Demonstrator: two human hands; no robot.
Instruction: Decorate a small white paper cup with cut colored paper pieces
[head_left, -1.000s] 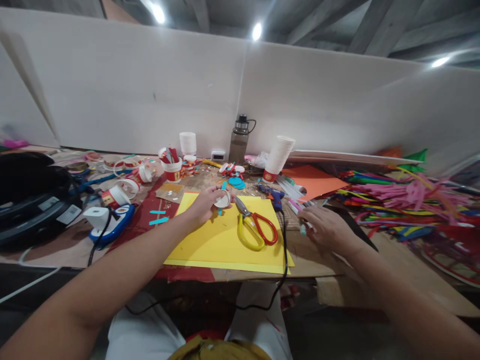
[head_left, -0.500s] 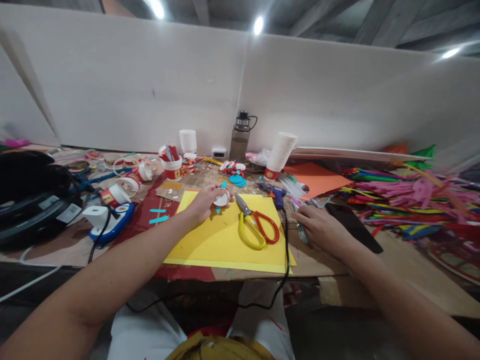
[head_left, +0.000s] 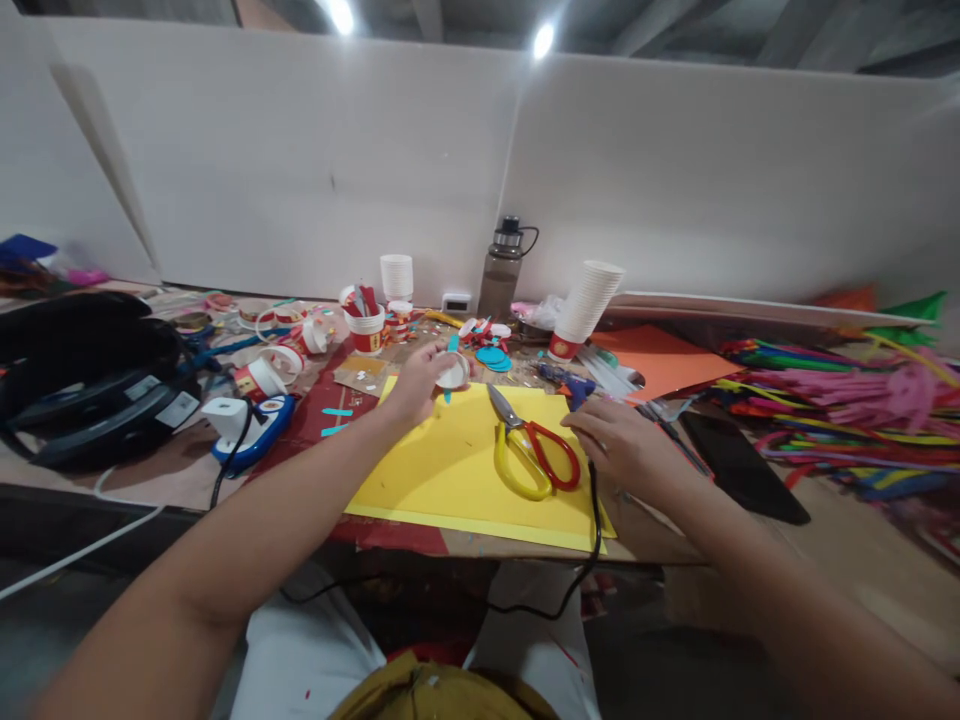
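My left hand (head_left: pixel 418 384) grips a small round white cup piece (head_left: pixel 453 371) with blue strips sticking out above and below it, over the back edge of yellow paper (head_left: pixel 427 470). My right hand (head_left: pixel 611 432) is at the blue glue gun (head_left: pixel 577 387), its fingers bent near the handle and black cord; whether they hold it is hard to see. Between my hands, scissors (head_left: pixel 517 425) with one yellow and one red handle lie on the paper. Blue strips (head_left: pixel 337 412) lie left of the paper, and blue discs (head_left: pixel 493 358) lie behind it.
Behind stand stacked white cups (head_left: pixel 589 305), a grey bottle (head_left: pixel 501 275) and a red-and-white cup (head_left: pixel 366 333). Pipe cleaners (head_left: pixel 855 385) and a black phone (head_left: pixel 742 465) are at right. A blue power strip (head_left: pixel 259 430) and black headgear (head_left: pixel 90 390) are at left.
My right hand has moved left and away from the clutter beside the phone, to the glue gun. My left hand still holds the cup piece, now turned more face-on. The view has shifted.
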